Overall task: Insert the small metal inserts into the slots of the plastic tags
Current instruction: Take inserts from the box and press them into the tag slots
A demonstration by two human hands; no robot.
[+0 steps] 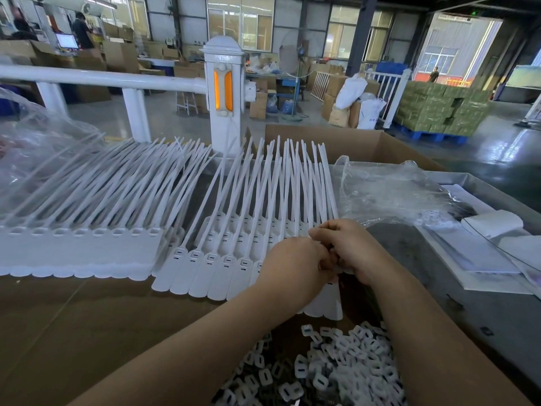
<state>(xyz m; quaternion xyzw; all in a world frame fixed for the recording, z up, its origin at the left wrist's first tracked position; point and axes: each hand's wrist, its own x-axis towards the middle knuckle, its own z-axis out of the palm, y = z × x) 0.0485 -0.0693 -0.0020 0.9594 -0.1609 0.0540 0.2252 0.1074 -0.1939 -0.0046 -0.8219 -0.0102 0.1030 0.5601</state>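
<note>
1. Both hands meet at centre frame over the tags (234, 268), left hand (295, 260) and right hand (348, 247) with fingers curled together, probably pinching an insert; what they grip is hidden.
2. Loose inserts (336, 364) lie heaped at lower centre, within close reach.
3. The tags' straps fan toward the upper frame, slots facing up.
4. Bare cardboard (73, 317) at lower left offers room; a plastic bag (389, 191) crowds the right.
</note>
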